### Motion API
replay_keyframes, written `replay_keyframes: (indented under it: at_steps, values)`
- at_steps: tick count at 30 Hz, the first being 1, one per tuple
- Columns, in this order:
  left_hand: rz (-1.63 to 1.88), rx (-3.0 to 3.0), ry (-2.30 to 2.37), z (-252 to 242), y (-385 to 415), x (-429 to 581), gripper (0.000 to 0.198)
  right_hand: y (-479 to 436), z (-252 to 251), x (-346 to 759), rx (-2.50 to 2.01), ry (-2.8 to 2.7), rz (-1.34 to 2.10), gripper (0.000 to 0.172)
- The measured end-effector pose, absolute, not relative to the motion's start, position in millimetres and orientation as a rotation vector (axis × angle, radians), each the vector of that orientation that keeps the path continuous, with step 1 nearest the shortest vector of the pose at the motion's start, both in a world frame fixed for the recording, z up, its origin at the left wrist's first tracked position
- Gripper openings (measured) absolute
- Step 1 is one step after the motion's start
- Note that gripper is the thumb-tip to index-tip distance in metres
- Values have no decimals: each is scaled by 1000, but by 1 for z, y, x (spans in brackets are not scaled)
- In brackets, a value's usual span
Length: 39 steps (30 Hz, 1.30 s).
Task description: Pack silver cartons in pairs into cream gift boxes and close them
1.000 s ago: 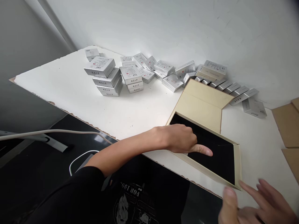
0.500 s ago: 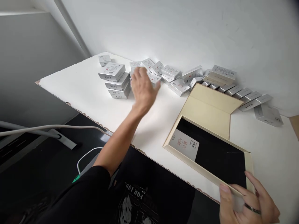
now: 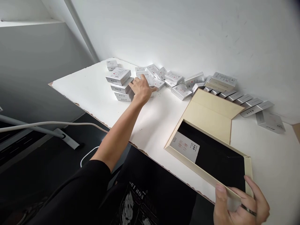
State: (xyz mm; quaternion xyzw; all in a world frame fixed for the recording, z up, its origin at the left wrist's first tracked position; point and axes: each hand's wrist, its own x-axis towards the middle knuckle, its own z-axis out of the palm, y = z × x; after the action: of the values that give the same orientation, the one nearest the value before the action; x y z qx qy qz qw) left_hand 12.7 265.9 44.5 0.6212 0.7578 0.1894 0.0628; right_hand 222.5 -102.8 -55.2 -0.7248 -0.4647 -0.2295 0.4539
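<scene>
My left hand (image 3: 142,90) reaches to the back of the table, its fingers spread and thumb out to the right. It is over a cluster of small silver-white cartons (image 3: 157,83), right beside a stack of cartons (image 3: 118,76); whether its fingertips touch one is hidden. At the lower right my right hand (image 3: 243,203), with a dark ring, grips the near right corner of a cream gift box (image 3: 201,170), thumb outside the wall and fingers over the rim. Inside the box, one silver carton (image 3: 185,147) lies at the left end of the black interior.
The gift box's lid (image 3: 208,114) lies folded open behind it. More cartons (image 3: 246,100) are lined up and piled along the wall. A lone carton (image 3: 112,65) sits at the far left. The white table (image 3: 79,82) has a chipped front edge, with a cable (image 3: 58,123) hanging beyond it.
My left hand has lowered slightly onto the cartons beside the stack, its fingers now reaching left. My right hand keeps its hold on the gift box corner. The view has shifted a little.
</scene>
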Motion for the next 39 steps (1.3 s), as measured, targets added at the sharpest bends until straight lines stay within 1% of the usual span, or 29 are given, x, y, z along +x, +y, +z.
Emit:
replay_keyframes:
  at_steps: [3,5,8,10,12,14,16,18,19,21,23,24,25,28,30,32,33,34,35,36,37,39]
  values:
    - [696,1891,2259,46,258,15,76,-103,-55,221,-1797,-1128,-541,44]
    - [889,1900,2072,50,247,14,74,-103,-55,221,-1794,-1125,-539,43]
    - [1164,1975,1491,63,224,17,64,-103,-56,223,-1765,-1167,-549,38]
    - [1145,2095,997,74,205,24,57,-104,-57,225,-1751,-1209,-549,35]
    - [919,2240,528,83,181,38,51,-106,-57,228,-1758,-1240,-552,34]
    - [564,2395,201,90,154,57,46,-108,-56,229,-1782,-1268,-542,35]
    - [161,2569,41,95,127,77,38,-110,-55,229,-1807,-1279,-523,34]
    - [-238,2718,86,98,106,95,26,-110,-53,227,-1826,-1272,-490,33]
    - [-416,2754,156,98,99,102,30,-110,-52,226,-1833,-1269,-474,33]
    - [-679,2772,323,97,90,109,52,-110,-51,224,-1841,-1271,-450,32]
    - [-764,2813,414,93,88,111,76,-109,-51,223,-1847,-1269,-439,32]
    - [-751,2857,414,90,88,110,83,-109,-51,223,-1850,-1268,-434,31]
    - [-722,2901,388,87,88,109,83,-110,-51,223,-1855,-1265,-428,31]
    - [-644,2945,315,80,86,104,72,-112,-50,227,-1864,-1267,-413,32]
    - [-601,2935,326,76,82,100,77,-114,-48,230,-1873,-1273,-397,34]
    - [-415,2940,279,73,80,92,85,-115,-47,233,-1875,-1291,-388,35]
    - [-244,2923,217,70,82,86,86,-115,-46,234,-1869,-1304,-393,34]
    - [-32,2882,162,67,86,78,81,-114,-46,234,-1858,-1303,-411,33]
    - [211,2820,160,63,94,70,70,-113,-46,234,-1839,-1288,-442,32]
    - [471,2745,255,58,104,60,56,-112,-46,234,-1813,-1269,-478,31]
    - [726,2663,474,53,118,51,44,-110,-46,233,-1779,-1252,-512,31]
    - [1087,2444,1200,42,153,31,29,-106,-48,232,-1717,-1239,-551,30]
